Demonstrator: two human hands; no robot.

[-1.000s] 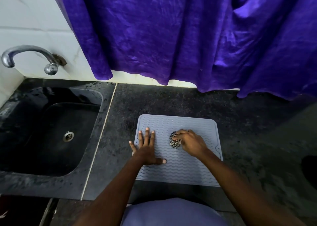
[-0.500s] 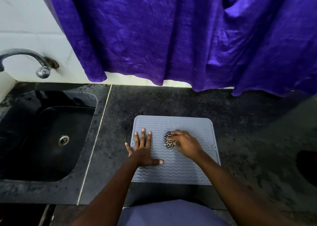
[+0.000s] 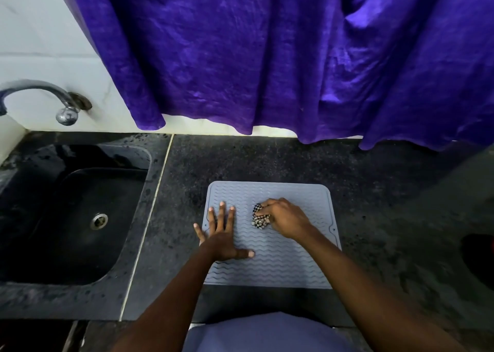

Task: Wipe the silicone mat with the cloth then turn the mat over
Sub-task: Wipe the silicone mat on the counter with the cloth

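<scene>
A grey silicone mat [image 3: 278, 266] with a wavy ribbed top lies flat on the dark stone counter, near its front edge. My left hand [image 3: 222, 234] presses flat on the mat's left part, fingers straight and spread, the little finger reaching past the left rim. My right hand [image 3: 283, 218] grips a bunched black-and-white checked cloth [image 3: 258, 219] and holds it down on the middle of the mat. Most of the cloth is hidden under my fingers.
A black sink [image 3: 66, 218] with a round drain is set into the counter at the left, with a metal tap [image 3: 45, 98] above it. A purple curtain [image 3: 267, 57] hangs behind the counter. A dark round object [image 3: 479, 258] sits at the right edge.
My right hand has slid the cloth slightly left on the mat. My left hand stays pressed on the mat. The camera has tilted a little.
</scene>
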